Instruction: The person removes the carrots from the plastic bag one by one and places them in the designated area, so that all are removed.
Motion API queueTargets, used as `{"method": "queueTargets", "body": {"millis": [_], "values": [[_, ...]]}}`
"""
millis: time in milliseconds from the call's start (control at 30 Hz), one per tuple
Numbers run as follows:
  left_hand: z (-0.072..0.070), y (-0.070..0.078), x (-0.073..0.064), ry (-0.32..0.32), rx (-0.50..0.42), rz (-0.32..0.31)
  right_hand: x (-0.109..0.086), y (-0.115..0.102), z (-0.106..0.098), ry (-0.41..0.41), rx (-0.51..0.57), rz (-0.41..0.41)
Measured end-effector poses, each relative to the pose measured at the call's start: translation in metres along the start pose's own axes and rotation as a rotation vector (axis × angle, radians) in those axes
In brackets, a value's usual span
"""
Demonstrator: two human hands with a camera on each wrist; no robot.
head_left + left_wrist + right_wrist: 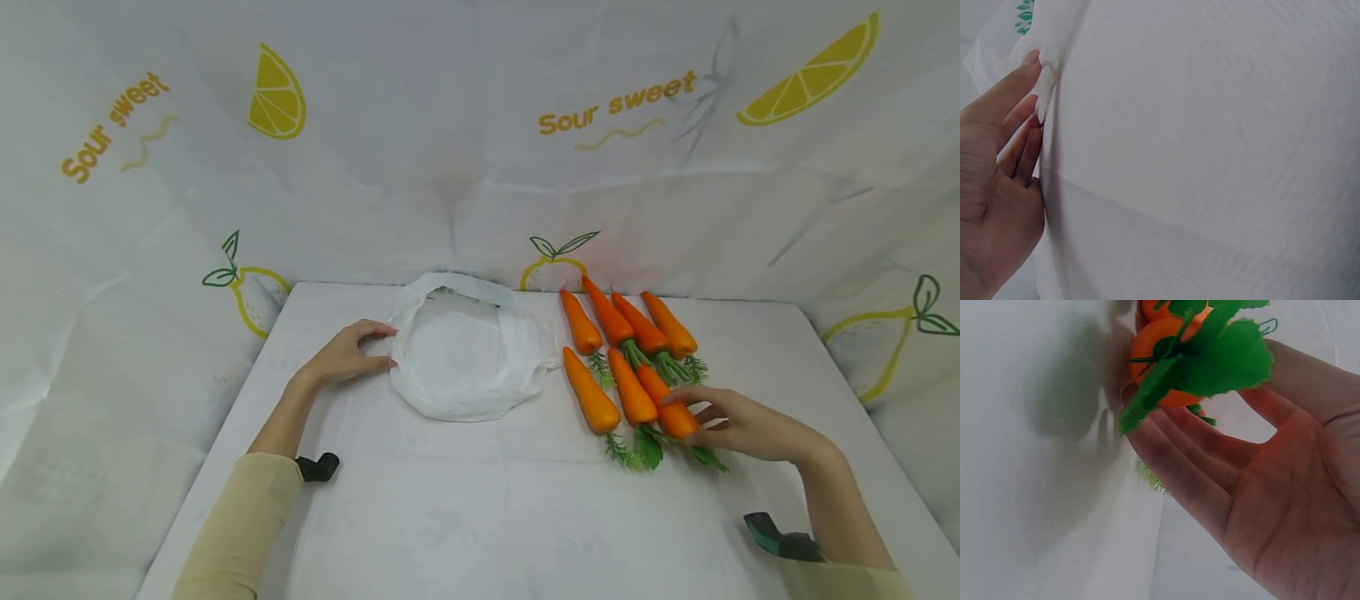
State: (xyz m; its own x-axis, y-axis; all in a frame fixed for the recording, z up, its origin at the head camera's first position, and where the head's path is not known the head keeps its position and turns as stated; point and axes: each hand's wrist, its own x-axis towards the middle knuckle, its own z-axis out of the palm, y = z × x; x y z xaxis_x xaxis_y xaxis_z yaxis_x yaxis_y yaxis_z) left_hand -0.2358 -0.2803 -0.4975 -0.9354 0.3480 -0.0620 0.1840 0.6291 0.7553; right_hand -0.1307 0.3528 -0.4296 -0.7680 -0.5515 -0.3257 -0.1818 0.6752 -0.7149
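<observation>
A white plastic bag (pixel 468 354) lies on the table with its mouth facing up. My left hand (pixel 348 354) is at the bag's left edge, thumb and fingertips on the thin plastic; in the left wrist view a fold of the bag (pixel 1050 75) sits between them. On the right, my right hand (pixel 750 421) grips the thick end of an orange carrot (pixel 667 404), fingers on its far side and thumb on the near side. Green leaves (pixel 1222 359) at that carrot's end hang in front of the fingers in the right wrist view.
Several other carrots with green tops lie in two rows right of the bag, among them a front-left carrot (pixel 591 392) and a back-right carrot (pixel 669 325). A white cloth (pixel 450 517) covers the table. Behind stands a lemon-printed curtain (pixel 450 167).
</observation>
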Motion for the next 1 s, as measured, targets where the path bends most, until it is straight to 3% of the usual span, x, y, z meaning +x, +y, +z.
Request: {"method": "queueTargets", "body": {"millis": [367,700,1000], "values": [[0.0,0.001,0.0,-0.001,0.002,0.0,-0.005,0.001,0.0,-0.01,-0.002,0.041],[-0.004,0.0,-0.002,-0.007,0.017,0.007,-0.006,0.001,-0.01,0.018,-0.016,-0.057],[-0.006,-0.001,-0.004,-0.017,0.004,0.034,-0.007,-0.005,-0.015,0.214,-0.125,-0.056]]}}
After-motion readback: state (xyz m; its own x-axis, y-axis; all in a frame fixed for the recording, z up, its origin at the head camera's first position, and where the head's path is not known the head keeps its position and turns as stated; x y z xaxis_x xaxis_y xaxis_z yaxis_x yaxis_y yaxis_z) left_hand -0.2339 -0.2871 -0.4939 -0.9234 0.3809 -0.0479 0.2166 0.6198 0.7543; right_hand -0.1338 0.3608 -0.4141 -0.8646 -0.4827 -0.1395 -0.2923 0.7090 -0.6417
